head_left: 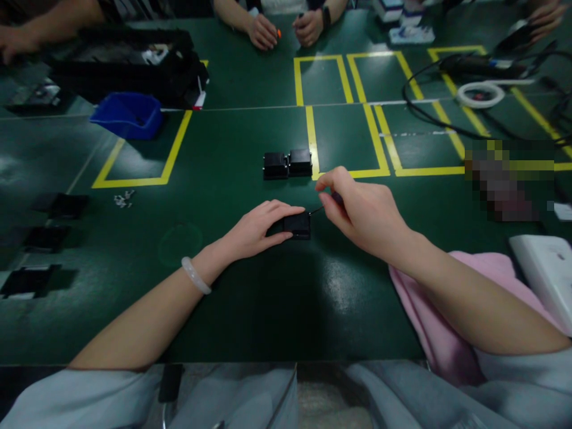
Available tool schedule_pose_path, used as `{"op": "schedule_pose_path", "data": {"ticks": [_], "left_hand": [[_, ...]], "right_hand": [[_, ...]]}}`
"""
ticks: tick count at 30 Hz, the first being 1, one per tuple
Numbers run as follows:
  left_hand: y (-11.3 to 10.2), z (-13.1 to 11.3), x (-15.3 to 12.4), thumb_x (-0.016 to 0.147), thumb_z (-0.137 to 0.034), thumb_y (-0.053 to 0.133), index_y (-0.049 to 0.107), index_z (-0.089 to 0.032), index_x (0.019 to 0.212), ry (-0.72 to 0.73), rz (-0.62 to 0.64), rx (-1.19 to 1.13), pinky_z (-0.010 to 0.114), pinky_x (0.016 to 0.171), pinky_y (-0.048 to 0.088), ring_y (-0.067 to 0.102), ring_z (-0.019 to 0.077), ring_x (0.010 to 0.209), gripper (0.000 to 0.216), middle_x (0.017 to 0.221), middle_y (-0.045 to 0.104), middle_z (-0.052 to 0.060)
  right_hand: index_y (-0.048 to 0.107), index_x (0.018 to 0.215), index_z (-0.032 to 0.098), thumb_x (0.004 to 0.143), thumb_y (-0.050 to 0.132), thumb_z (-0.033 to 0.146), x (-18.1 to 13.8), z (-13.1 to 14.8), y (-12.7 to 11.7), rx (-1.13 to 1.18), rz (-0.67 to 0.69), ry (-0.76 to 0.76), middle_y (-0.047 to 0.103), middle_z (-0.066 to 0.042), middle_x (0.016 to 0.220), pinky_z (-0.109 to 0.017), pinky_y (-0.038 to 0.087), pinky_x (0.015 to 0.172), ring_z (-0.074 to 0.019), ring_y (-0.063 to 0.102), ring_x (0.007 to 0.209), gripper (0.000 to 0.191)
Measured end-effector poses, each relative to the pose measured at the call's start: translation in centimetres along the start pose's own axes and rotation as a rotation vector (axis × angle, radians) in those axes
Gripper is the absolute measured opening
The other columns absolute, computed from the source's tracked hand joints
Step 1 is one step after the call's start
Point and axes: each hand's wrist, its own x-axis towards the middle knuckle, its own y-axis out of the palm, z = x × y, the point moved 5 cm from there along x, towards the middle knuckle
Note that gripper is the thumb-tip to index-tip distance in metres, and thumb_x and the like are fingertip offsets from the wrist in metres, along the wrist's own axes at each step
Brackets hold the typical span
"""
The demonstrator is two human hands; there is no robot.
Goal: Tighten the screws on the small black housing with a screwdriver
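My left hand [259,228] grips a small black box [298,224] on the green table [250,298], fingers wrapped over its top and left side. My right hand [357,208] is pinched on a thin dark tool [318,209] whose tip touches the box's upper right corner. Two more black boxes [287,164] stand side by side a little farther away, just left of a yellow taped line.
A blue bin [128,114] and a black tray [134,65] sit at the far left. Flat black parts [44,238] lie along the left edge, small metal bits [124,199] beside them. Cables and a white ring [480,94] are far right. Other people's hands [286,28] work across the table. A pink cloth [429,322] lies under my right forearm.
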Motion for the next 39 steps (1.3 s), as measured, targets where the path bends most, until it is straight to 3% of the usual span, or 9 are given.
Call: {"op": "schedule_pose_path", "data": {"ticks": [6, 12, 18, 23, 28, 33, 39], "left_hand": [[0.1, 0.1, 0.0, 0.097, -0.031, 0.054, 0.043, -0.025, 0.143, 0.009, -0.005, 0.011, 0.04, 0.103, 0.043, 0.051, 0.0237, 0.121, 0.047, 0.133, 0.055, 0.008], [0.1, 0.2, 0.0, 0.097, -0.032, 0.055, 0.044, -0.025, 0.143, 0.01, -0.008, 0.009, 0.039, 0.104, 0.042, 0.051, 0.0234, 0.122, 0.048, 0.133, 0.055, 0.008], [0.0, 0.0, 0.0, 0.097, -0.03, 0.054, 0.043, -0.025, 0.143, 0.002, 0.006, -0.009, 0.039, 0.103, 0.043, 0.051, 0.0233, 0.121, 0.047, 0.133, 0.055, 0.007], [0.0, 0.0, 0.0, 0.098, -0.031, 0.053, 0.044, -0.025, 0.143, 0.004, -0.004, -0.005, 0.04, 0.102, 0.043, 0.051, 0.0238, 0.121, 0.047, 0.133, 0.055, 0.007], [0.1, 0.1, 0.0, 0.097, -0.031, 0.054, 0.043, -0.026, 0.143, 0.001, -0.001, 0.001, 0.04, 0.1, 0.044, 0.051, 0.024, 0.12, 0.047, 0.132, 0.055, 0.007], [0.1, 0.0, 0.0, 0.097, -0.031, 0.055, 0.044, -0.025, 0.143, 0.004, -0.009, 0.005, 0.039, 0.102, 0.043, 0.051, 0.0232, 0.121, 0.048, 0.133, 0.055, 0.007], [0.1, 0.1, 0.0, 0.097, -0.031, 0.054, 0.044, -0.025, 0.143, 0.0, -0.007, 0.008, 0.041, 0.103, 0.043, 0.051, 0.0244, 0.122, 0.048, 0.133, 0.056, 0.008]], "right_hand": [[0.06, 0.092, 0.015, 0.099, 0.037, 0.04, 0.0, -0.3, -0.1, -0.091, 0.008, 0.048, 0.064, -0.002, 0.066, -0.026, 0.028, 0.055, -0.0135, 0.058, 0.059, 0.035], [0.057, 0.106, 0.016, 0.097, 0.038, 0.025, 0.0, 0.1, -0.1, -0.07, -0.015, -0.015, 0.065, 0.001, 0.071, -0.025, 0.027, 0.055, -0.0115, 0.057, 0.059, 0.023], [0.061, 0.093, 0.017, 0.099, 0.038, 0.035, -0.2, 0.4, -0.1, -0.178, -0.025, -0.029, 0.065, -0.001, 0.067, -0.027, 0.029, 0.056, -0.0146, 0.059, 0.059, 0.029], [0.06, 0.107, 0.017, 0.098, 0.038, 0.025, -0.4, 0.7, 0.0, -0.152, -0.049, -0.088, 0.072, -0.003, 0.086, -0.026, 0.035, 0.062, -0.0137, 0.064, 0.072, 0.025], [0.063, 0.095, 0.017, 0.099, 0.038, 0.031, -0.5, 0.8, 0.0, -0.197, -0.064, -0.105, 0.064, 0.001, 0.063, -0.027, 0.031, 0.058, -0.0125, 0.057, 0.058, 0.028], [0.06, 0.109, 0.015, 0.095, 0.04, 0.02, -0.4, 1.0, -0.2, -0.155, -0.101, -0.101, 0.069, -0.001, 0.076, -0.026, 0.036, 0.061, -0.0126, 0.061, 0.065, 0.025], [0.062, 0.098, 0.017, 0.097, 0.039, 0.028, -0.4, 0.6, 0.0, -0.174, -0.067, -0.062, 0.064, 0.001, 0.064, -0.027, 0.032, 0.058, -0.0132, 0.059, 0.059, 0.025]]}}
